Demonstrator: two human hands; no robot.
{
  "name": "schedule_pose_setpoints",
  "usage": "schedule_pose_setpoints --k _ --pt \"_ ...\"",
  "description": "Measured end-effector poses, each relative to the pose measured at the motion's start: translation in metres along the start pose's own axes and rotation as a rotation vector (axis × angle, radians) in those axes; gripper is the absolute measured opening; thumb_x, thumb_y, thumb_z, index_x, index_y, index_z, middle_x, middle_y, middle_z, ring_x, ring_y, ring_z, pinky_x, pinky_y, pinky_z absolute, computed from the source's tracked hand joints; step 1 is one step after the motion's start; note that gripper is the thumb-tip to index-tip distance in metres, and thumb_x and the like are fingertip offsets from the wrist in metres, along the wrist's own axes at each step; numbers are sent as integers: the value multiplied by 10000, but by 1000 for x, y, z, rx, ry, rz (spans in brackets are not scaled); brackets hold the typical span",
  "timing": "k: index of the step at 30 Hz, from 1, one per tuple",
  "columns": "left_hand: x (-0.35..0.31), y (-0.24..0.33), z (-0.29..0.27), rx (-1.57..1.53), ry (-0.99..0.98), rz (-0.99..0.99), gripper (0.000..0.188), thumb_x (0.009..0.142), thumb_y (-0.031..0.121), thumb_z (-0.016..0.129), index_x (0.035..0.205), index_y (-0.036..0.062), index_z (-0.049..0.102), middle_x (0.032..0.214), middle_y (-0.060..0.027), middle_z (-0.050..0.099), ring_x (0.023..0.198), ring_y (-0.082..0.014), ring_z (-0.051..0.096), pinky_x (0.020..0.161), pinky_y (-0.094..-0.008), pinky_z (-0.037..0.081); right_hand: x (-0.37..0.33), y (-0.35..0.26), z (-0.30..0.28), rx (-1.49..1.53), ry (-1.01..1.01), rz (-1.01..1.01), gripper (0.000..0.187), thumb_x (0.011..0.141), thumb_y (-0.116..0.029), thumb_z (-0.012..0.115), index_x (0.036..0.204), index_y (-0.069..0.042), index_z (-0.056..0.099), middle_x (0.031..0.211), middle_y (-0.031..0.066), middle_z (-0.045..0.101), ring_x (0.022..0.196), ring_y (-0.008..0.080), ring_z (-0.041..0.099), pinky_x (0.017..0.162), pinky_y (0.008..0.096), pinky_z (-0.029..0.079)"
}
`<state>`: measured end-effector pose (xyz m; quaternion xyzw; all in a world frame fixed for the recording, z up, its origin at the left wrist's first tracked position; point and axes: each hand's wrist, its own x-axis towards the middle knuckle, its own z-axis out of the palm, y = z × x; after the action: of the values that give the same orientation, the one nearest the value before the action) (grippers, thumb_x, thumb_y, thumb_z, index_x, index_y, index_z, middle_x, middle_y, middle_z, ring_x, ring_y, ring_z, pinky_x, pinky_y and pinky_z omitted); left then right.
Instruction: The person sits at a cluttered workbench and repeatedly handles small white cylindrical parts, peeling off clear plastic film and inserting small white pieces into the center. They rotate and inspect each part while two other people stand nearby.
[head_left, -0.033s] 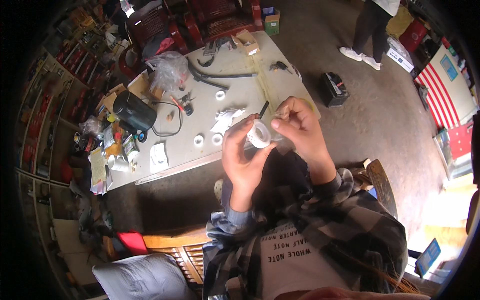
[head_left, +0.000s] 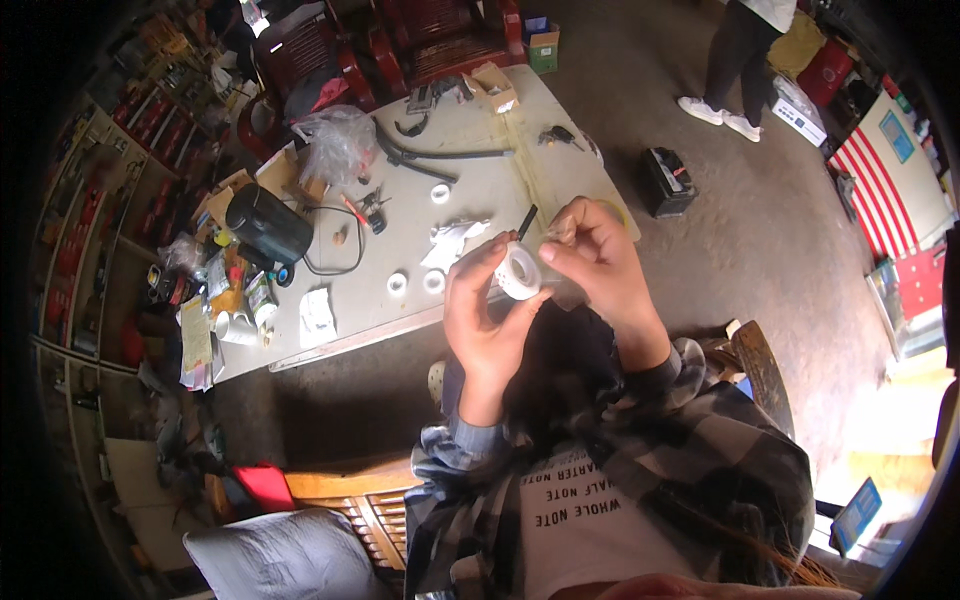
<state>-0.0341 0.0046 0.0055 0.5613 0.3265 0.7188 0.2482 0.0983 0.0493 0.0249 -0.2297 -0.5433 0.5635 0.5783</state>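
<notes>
A white roll [head_left: 509,278] in the left hand [head_left: 487,325], the right hand [head_left: 615,275] close by

In the head view, the bench [head_left: 480,185] fills the upper centre of the frame. Black hoses [head_left: 470,154] curve across its far half, beside a clear plastic bag [head_left: 340,145]; a dark cylindrical container [head_left: 268,222] stands towards the left end. A crumpled white wrapper [head_left: 455,240] lies just left of the raised hands, which hide part of the near edge. A black box [head_left: 670,182] sits on the floor, right of centre.

The left fingers and thumb curl around the white roll, gripping it by the rim near mid-frame. The right thumb and fingertips stand narrow, almost meeting; whether they pinch anything is too unclear to tell.

The white roll is a smooth, short ring with an open centre, tilted so the hole shows. The bag is wrinkled and see-through, the hoses matte and bent.
</notes>
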Motion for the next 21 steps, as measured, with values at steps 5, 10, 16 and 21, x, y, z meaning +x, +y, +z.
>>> schedule_pose_setpoints --k 5,10,16,21 --pt "0 5 -6 324 -95 63 560 645 -67 760 1150 -15 524 1201 -145 514 1110 -251 523 965 -367 434 0 7 -4 -312 -1 -6 238 723 -101 707 783 -68 479 716 -33 471 668 28 426 561 213 382" --pt "0 6 0 416 -59 138 544 595 -40 786 1090 13 565 1128 -135 569 1043 -272 561 907 -362 458 2 9 -6 -286 -80 29 225 726 4 661 811 -71 466 765 -50 423 708 18 434 593 181 365" --pt "-1 8 4 511 -81 173 510 587 -5 805 1048 31 588 1044 -137 615 967 -294 596 844 -360 481 -1 -6 -8 -419 -79 19 221 674 11 640 791 -42 460 732 -19 433 689 45 434 592 205 372" --pt "-1 14 0 521 -100 175 502 588 1 808 1039 31 590 1045 -134 617 960 -291 600 837 -357 484 -5 -4 -5 -425 -83 -14 214 677 -1 637 789 -38 459 724 -13 440 678 50 435 589 211 374"
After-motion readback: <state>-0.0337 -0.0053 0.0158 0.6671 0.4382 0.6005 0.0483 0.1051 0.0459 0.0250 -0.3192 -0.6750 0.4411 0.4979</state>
